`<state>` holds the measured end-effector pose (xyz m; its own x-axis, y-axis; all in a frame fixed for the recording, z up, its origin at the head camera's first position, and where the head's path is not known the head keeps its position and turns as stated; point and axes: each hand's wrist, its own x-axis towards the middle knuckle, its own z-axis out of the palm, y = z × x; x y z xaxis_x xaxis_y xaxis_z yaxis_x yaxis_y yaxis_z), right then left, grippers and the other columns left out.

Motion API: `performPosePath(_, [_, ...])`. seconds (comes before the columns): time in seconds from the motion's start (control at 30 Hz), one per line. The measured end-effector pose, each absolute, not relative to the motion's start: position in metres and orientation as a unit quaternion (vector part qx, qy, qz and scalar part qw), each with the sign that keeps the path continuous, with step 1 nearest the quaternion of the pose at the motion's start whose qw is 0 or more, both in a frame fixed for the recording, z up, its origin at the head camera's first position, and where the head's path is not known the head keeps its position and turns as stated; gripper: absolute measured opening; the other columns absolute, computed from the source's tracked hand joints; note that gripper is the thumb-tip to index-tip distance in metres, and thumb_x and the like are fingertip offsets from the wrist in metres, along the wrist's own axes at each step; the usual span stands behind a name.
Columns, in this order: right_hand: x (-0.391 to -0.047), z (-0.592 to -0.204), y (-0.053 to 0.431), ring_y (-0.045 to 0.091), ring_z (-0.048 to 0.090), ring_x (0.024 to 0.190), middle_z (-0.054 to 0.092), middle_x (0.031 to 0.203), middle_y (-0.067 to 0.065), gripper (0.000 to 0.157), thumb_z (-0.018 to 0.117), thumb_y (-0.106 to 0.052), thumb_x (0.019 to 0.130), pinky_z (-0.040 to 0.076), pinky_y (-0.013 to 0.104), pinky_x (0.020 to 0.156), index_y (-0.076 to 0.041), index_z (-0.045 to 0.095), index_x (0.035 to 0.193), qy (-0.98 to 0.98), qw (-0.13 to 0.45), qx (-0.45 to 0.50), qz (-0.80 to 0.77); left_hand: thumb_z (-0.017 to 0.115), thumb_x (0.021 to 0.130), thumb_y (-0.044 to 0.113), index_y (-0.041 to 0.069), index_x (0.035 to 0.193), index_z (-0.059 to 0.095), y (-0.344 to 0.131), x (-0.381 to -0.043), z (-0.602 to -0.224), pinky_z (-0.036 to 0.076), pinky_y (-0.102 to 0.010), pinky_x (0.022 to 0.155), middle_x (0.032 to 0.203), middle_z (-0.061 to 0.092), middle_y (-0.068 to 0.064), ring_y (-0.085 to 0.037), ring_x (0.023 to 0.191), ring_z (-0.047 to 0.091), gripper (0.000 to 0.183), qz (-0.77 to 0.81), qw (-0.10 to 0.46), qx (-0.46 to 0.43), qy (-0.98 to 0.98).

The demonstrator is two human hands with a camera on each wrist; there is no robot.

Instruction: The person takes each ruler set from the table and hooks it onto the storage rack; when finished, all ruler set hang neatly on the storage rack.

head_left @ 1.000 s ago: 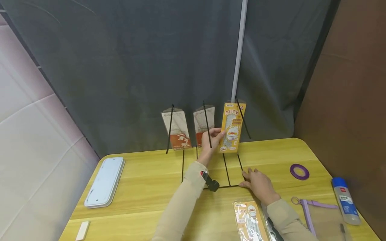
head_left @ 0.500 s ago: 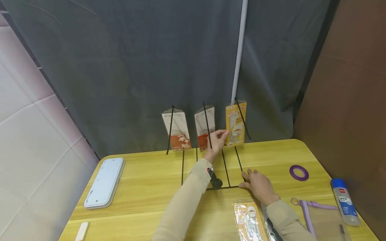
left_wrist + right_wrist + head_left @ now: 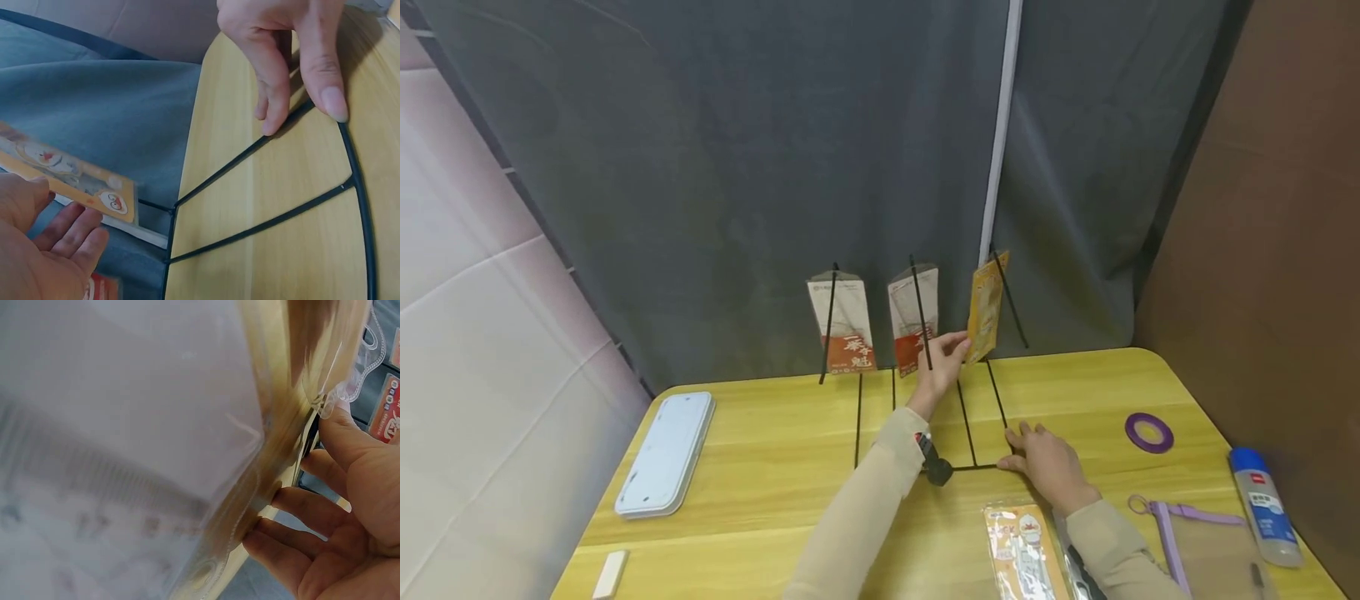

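Observation:
A yellow duck-print packet (image 3: 987, 308) hangs from the right-hand hook of a black wire display rack (image 3: 965, 421). My left hand (image 3: 943, 365) pinches the packet's lower left edge, and the packet is turned almost edge-on. In the left wrist view, the thumb lies on the packet (image 3: 87, 187) with the fingers below it. My right hand (image 3: 1047, 465) holds the rack's front right base corner, thumb and fingers at the wire. Two white-and-red packets, one at the left (image 3: 841, 325) and one in the middle (image 3: 904, 308), hang on the other hooks; my left hand partly covers the middle one.
Another orange duck packet (image 3: 1021, 550) lies in front, beside a clear packet under my right sleeve. To the right are purple tape (image 3: 1149, 433), a mesh pouch (image 3: 1213, 546) and a blue-capped bottle (image 3: 1266, 508). A white case (image 3: 666, 454) and an eraser (image 3: 610, 575) lie left.
The yellow duck packet has moved back and up along its hook, then swivelled from facing me to nearly edge-on, with my left hand following slightly right. My right hand has stayed at the rack corner.

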<state>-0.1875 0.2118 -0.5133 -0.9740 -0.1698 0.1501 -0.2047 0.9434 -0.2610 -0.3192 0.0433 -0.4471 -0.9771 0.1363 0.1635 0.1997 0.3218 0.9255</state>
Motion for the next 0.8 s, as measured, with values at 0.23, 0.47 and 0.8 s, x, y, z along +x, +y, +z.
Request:
performPosePath(0.23, [-0.189,-0.509,0.213,0.047,0.052,0.108,0.052,0.125,0.028,0.056,0.068,-0.039,0.078,0.053,0.048,0.071,-0.004,0.061,0.121,-0.982,0.069,0.102,0.141,0.060,0.092,0.029,0.019,0.112,0.069,0.034,-0.312,-0.448,0.051,-0.029,0.076,0.100,0.068,0.005,-0.009,0.090,0.061,0.024,-0.563,0.041,-0.130,-0.815])
performPosePath(0.47, [-0.193,-0.511,0.214,0.048,0.051,0.109,0.051,0.126,0.028,0.055,0.068,-0.036,0.079,0.051,0.050,0.076,-0.002,0.059,0.122,-0.982,0.060,0.105,0.144,0.058,0.093,0.030,0.015,0.113,0.068,0.018,-0.305,-0.454,0.052,-0.028,0.076,0.101,0.069,0.003,-0.011,0.090,0.064,0.027,-0.545,0.045,-0.151,-0.823])
performPosePath(0.8, [-0.199,-0.513,0.214,0.049,0.050,0.109,0.051,0.125,0.030,0.055,0.068,-0.031,0.080,0.050,0.053,0.078,0.002,0.058,0.122,-0.980,0.063,0.111,0.155,0.056,0.093,0.033,0.016,0.111,0.068,-0.039,-0.257,-0.465,0.053,-0.026,0.071,0.101,0.069,-0.001,-0.010,0.087,0.063,0.028,-0.544,0.040,-0.125,-0.829])
